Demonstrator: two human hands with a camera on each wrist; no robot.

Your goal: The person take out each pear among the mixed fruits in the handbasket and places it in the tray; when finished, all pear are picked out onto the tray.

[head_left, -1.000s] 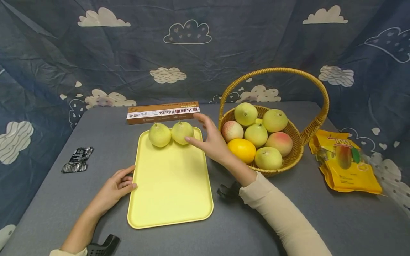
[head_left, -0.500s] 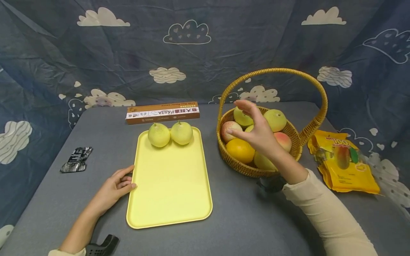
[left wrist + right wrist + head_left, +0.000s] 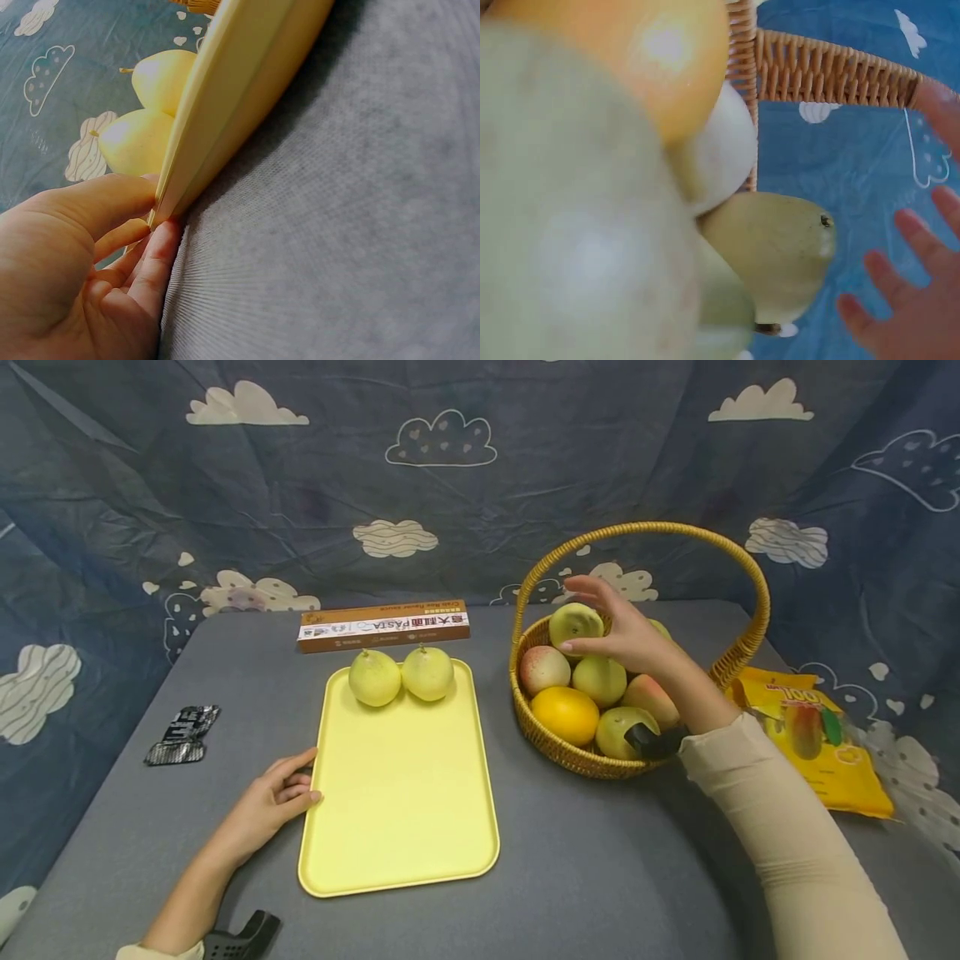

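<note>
My left hand (image 3: 262,802) pinches the left rim of a yellow tray (image 3: 397,793), thumb on top and fingers along its underside in the left wrist view. Two yellow-green pears (image 3: 374,677) stand side by side at the tray's far end. Over the wicker basket (image 3: 547,747), my right hand (image 3: 630,631) is spread around the rear-left pear (image 3: 576,623), thumb at its near side. In the right wrist view the fingers (image 3: 889,277) are apart from that pear (image 3: 776,251). Beneath the hand sit more pears, peaches (image 3: 544,669) and an orange-yellow fruit (image 3: 565,715).
The basket's tall handle (image 3: 652,528) arches over the fruit and the right hand. A pasta box (image 3: 384,627) lies behind the tray. At far left is a black packet (image 3: 182,735); at right, a yellow mango-print bag (image 3: 817,743) is partly behind the right arm.
My right hand has moved from beside the pears on the tray, rightward to the basket, then farther back over the rear-left pear. The left hand stays at the tray's rim.
</note>
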